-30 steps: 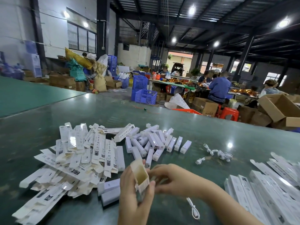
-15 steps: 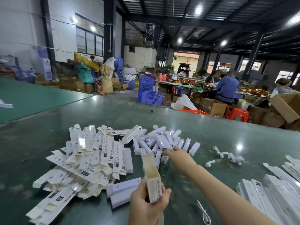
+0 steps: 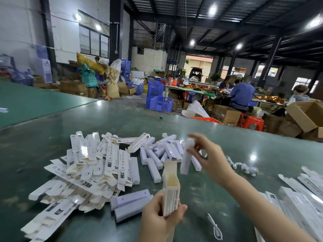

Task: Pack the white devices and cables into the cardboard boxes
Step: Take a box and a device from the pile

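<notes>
— Since half a second ago the right hand [image 3: 208, 158] has come up off the pile; its grip is now pinched on a device [image 3: 186, 158], which hangs end-down, blurred, just beside the mouth of the box [image 3: 170, 191].

— And the left hand [image 3: 158, 217]?

— Fingers curled round the lower part of that box, holding it upright, top flap open; the inside looks empty as far as I can see, so I'd judge this one not yet loaded.

— How much is done overall?

— Hard to say; long white boxes [image 3: 300, 201] lie stacked at the right on the surface [image 3: 43, 145], but whether they're filled I cannot tell; plenty clearly remains.

— Such as?

— A heap of loose devices [image 3: 162, 154] beyond the hands; two more [image 3: 132, 205] near the left wrist; a big pile of flat cartons [image 3: 90, 168] to the left; a cable [image 3: 215, 227] near the right forearm and a tangle of cables [image 3: 244, 167] farther right; by my reckoning the task is early to midway.
</notes>
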Demonstrator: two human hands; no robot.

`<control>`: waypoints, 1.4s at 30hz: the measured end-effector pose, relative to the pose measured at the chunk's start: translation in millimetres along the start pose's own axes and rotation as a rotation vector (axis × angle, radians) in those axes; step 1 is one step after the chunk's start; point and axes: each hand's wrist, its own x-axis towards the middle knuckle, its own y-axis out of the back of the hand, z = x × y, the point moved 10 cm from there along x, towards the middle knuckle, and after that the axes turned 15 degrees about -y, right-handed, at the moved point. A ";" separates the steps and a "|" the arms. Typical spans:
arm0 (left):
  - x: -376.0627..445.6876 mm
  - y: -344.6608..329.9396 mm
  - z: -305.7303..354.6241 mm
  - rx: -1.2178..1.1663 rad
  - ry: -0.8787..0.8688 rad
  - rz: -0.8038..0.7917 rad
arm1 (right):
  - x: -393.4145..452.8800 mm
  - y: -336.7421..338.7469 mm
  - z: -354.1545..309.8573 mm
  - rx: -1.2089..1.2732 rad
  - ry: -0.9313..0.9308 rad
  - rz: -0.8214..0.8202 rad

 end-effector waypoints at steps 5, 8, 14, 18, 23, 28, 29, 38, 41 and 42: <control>-1.1 -1.1 -0.8 0.013 0.004 -0.031 | -48.3 74.9 -74.2 0.538 0.189 0.240; -2.1 1.1 -2.9 0.004 0.014 0.018 | -69.0 82.1 -102.3 0.516 0.295 0.270; -1.3 -2.3 -4.4 -0.029 0.025 0.003 | -66.4 74.6 -109.3 0.602 0.247 0.222; -1.0 -2.3 -7.1 -0.040 0.019 -0.019 | -58.1 59.0 -106.3 0.536 0.169 0.145; -1.4 -3.2 -9.9 -0.009 0.002 -0.062 | -48.4 54.5 -101.2 0.409 0.106 0.080; -0.6 -0.3 -8.2 0.005 -0.017 -0.038 | -47.7 42.4 -113.2 0.316 0.163 0.031; -0.6 -0.6 -7.3 -0.001 -0.018 -0.036 | -46.1 40.9 -112.6 0.336 0.154 0.021; -2.1 -0.5 -10.8 0.014 -0.031 -0.049 | -41.4 31.3 -104.2 0.374 0.075 -0.094; -1.8 -1.4 -13.5 0.021 -0.030 -0.052 | -48.2 23.9 -108.3 0.185 0.135 -0.121; -1.7 -1.0 -13.3 0.017 -0.030 -0.055 | -49.6 22.7 -107.1 0.105 0.155 -0.109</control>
